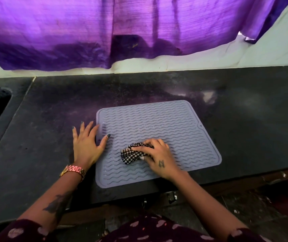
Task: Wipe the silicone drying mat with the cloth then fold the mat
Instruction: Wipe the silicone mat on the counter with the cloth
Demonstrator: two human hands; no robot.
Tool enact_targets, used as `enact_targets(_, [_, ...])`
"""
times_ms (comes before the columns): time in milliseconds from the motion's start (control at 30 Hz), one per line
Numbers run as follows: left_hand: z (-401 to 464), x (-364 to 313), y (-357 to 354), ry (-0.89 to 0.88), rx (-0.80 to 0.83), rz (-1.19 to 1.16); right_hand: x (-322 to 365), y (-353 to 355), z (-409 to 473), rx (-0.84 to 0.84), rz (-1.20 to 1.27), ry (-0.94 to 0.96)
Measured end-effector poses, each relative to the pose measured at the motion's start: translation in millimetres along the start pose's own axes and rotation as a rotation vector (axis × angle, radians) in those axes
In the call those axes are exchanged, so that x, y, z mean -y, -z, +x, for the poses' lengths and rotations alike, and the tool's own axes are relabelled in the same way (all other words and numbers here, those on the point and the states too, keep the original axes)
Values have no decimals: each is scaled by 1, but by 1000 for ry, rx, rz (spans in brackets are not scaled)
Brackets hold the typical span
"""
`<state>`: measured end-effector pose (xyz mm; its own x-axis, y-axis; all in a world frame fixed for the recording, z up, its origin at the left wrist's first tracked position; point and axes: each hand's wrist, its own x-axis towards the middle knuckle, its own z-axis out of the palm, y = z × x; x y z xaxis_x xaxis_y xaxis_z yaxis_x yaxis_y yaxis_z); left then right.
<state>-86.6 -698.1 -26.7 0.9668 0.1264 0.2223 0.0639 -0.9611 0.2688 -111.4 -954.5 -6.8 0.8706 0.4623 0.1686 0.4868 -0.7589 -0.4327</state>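
- Grey ribbed silicone mat (157,137) lies flat on the dark stone counter (244,119), near its front edge.
- The right hand (159,156) curls its fingers round a bunched black-and-white checked cloth (131,154), pressing it on the mat's near half.
- The left hand (87,144) lies flat with fingers spread, on the counter and the mat's left edge.
- A purple curtain (122,32) hangs behind.

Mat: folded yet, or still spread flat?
Spread flat. The mat lies unfolded on the counter, all four corners visible. The left hand rests at its left edge; the right hand grips the cloth on it.
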Motion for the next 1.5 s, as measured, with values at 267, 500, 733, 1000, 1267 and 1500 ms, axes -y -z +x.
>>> enact_targets(267, [5,-29,-8,-55,73,-66,1,-3,-25,-62,51,-13])
enact_targets(500, [20,-48,-15,-53,132,-134,-7,15,-39,-34,241,11])
enact_targets(733, [21,-66,-30,-67,194,-77,-15,20,-49,-23,230,35])
enact_targets(1000, [20,-66,-35,-71,214,20,-32,20,-73,-132,187,3])
enact_targets(1267, [19,-65,-35,-72,198,0,-45,20,-65,-194,28,-53])
enact_targets(1500, [18,-67,-32,-53,182,-26,-55,29,-39,-257,53,9])
